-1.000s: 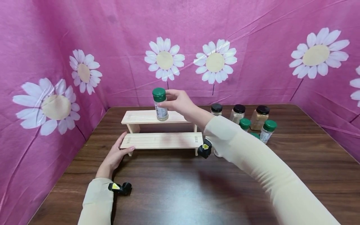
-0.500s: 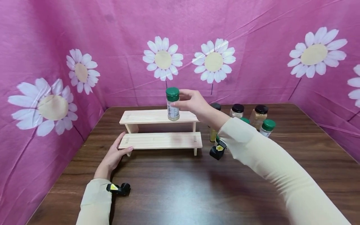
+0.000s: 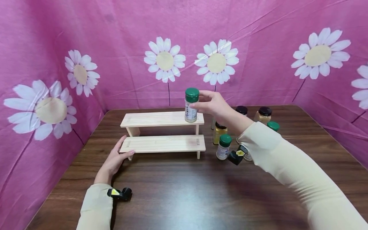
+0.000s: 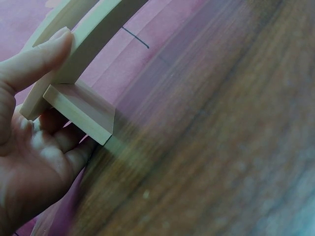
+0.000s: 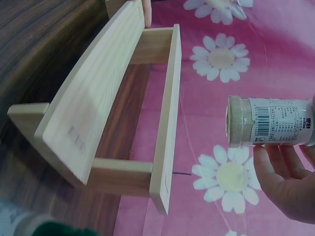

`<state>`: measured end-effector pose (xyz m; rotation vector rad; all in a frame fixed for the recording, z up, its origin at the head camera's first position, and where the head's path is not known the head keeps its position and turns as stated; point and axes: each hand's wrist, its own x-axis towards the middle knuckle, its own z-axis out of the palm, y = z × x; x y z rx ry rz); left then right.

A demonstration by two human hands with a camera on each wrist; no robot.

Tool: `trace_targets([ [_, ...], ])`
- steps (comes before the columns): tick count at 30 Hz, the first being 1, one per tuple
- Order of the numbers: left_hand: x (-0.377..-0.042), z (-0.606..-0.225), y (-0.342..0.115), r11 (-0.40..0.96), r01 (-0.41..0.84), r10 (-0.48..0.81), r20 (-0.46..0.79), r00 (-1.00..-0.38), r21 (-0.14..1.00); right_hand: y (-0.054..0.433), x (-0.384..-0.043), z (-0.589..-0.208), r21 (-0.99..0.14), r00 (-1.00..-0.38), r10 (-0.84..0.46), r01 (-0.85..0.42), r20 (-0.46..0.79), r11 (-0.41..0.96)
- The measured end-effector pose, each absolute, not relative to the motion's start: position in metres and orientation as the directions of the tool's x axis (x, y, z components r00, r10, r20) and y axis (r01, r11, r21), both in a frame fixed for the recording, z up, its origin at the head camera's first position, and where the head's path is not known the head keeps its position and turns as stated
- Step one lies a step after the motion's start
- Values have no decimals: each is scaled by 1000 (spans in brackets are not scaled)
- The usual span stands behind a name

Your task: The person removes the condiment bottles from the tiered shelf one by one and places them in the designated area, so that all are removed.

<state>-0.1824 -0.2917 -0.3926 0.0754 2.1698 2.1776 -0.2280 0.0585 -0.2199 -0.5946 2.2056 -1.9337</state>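
A two-tier pale wooden rack [image 3: 162,143] stands on the table. My left hand [image 3: 114,159] grips the left end of its lower tier, the thumb [image 4: 44,58] on top and the fingers curled beneath. My right hand [image 3: 215,104] holds an upright spice jar [image 3: 191,108] with a green lid and a white label. In the right wrist view, the labelled glass jar [image 5: 275,121] shows a gap between its base and the upper tier [image 5: 167,123]. From the head view, it overlaps the right end of that tier.
Right of the rack stand a green-lidded spice jar [image 3: 223,147] and a jar with yellow contents [image 3: 219,134]. Farther right are black-lidded jars [image 3: 263,115] and another green lid [image 3: 273,126]; my right forearm partly hides this group. A pink cloth with daisies [image 3: 126,64] hangs behind the table.
My right hand has carried the spice jar rightward, from above the upper tier's middle to its right end. The left hand keeps its grip on the rack. More jars on the right have come into sight.
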Motion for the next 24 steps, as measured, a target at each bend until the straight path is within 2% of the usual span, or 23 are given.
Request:
trace_targets([
  [8,-183,-393,-291,-11,-17,80,-16,-997,1000,79,-227,-218,-980,-926,-352,-179,137,88],
  [14,-183,-394,-291,-17,-13,79,-12,-997,1000,96,-225,-219,-991,-940,-326,-122,95,62],
  [20,-184,-396,-292,-34,4,85,7,-996,999,115,-220,-217,-982,-951,-289,-150,113,110],
  [24,-184,-396,-292,-44,19,92,23,-995,999,130,-218,-218,-983,-955,-266,-158,128,93],
])
